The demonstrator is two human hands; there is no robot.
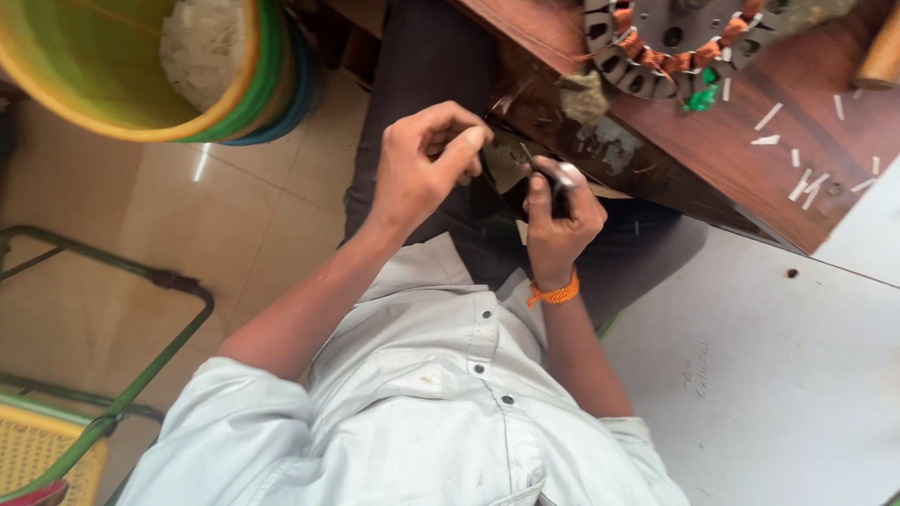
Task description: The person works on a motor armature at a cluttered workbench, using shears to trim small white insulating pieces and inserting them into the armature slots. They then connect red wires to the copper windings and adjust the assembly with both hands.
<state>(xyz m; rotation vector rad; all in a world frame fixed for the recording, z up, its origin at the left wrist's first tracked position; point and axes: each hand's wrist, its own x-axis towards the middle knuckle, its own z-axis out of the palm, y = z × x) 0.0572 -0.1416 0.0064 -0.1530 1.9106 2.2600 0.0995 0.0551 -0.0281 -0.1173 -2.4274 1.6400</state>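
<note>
Small dark tool (542, 173), right hand (560, 220), table edge (600, 141)

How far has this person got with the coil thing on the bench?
Looks done: the round stator carries copper windings in some slots, and white slips lie cut on the wooden bench. In hand: the right hand grips a small dark piece and the left hand pinches beside it. Left, probably: several slots look empty.

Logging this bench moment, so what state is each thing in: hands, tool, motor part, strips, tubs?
Left hand: fingers pinched, nothing clearly seen in it.
Right hand: closed around a small dark tool.
Motor core: flat on the wooden bench, copper windings partly fitted.
White strips: scattered loose.
Tubs: nested together.
</note>
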